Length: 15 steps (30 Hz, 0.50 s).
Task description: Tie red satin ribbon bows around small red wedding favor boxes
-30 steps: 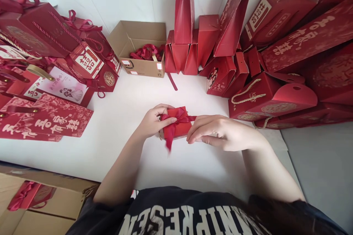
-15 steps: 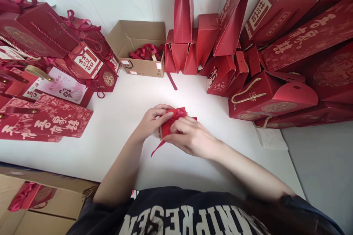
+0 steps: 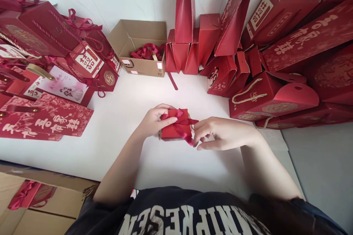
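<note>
In the middle of the white table is a small red gift box (image 3: pixel 171 132) with twisted gold cord at its sides. A dark pink ribbon (image 3: pixel 181 128) is tied across its top in a bow with loose tails. My left hand (image 3: pixel 156 120) grips the box from the left, its thumb pressing on the ribbon near the knot. To the right of the box, my right hand (image 3: pixel 220 134) has its fingers curled, with the fingertips at the end of the ribbon's lower tail; they seem to pinch it.
Behind stands an open cardboard box (image 3: pixel 143 67) of ribbons, with a loose strip (image 3: pixel 172 81) beside it. Red gift boxes (image 3: pixel 184 11) are stacked at the back and right. Red gift bags (image 3: pixel 64 115) fill the left. Another carton (image 3: pixel 55 205) sits at lower left.
My right hand has moved off the box top to its right side, to the ribbon's tail. The bow now shows, and the tail that hung at lower left lies toward the right.
</note>
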Available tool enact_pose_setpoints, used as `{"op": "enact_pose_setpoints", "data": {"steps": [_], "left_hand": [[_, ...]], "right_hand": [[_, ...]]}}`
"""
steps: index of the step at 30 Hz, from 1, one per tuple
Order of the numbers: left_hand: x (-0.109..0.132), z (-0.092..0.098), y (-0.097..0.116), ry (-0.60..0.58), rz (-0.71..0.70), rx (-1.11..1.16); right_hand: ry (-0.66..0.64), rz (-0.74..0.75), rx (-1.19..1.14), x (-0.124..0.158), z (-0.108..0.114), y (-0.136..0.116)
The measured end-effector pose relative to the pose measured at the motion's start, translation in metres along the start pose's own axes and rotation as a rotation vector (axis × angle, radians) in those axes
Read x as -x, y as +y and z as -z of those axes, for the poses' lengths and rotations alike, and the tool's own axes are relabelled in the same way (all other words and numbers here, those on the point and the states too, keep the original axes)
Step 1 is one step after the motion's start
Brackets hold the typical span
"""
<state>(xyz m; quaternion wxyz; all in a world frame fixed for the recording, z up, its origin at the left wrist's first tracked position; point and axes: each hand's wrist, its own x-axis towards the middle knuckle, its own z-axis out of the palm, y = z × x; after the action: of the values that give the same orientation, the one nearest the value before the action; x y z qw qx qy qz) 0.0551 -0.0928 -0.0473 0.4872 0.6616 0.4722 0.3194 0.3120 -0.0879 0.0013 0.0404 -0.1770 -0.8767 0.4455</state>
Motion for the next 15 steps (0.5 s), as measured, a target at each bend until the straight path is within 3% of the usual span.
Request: {"op": "enact_pose_setpoints", "data": {"steps": [2, 5, 7, 12, 15], "left_hand": [[0.000, 0.002, 0.000, -0.030, 0.004, 0.053], [-0.001, 0.004, -0.002, -0.057, 0.013, 0.102], [-0.001, 0.005, -0.003, -0.059, 0.014, 0.116], [-0.001, 0.006, -0.005, -0.063, 0.022, 0.147], [-0.002, 0.003, -0.007, -0.020, -0.004, 0.130]], "right_hand": [[0.068, -0.080, -0.054, 0.003, 0.004, -0.001], [0.358, -0.260, -0.057, 0.001, 0.007, 0.004], [0.450, -0.356, -0.045, -0.002, 0.005, 0.010], [0.264, -0.411, -0.131, -0.008, 0.002, 0.024], [0.188, -0.350, -0.182, -0.008, 0.004, 0.024]]}}
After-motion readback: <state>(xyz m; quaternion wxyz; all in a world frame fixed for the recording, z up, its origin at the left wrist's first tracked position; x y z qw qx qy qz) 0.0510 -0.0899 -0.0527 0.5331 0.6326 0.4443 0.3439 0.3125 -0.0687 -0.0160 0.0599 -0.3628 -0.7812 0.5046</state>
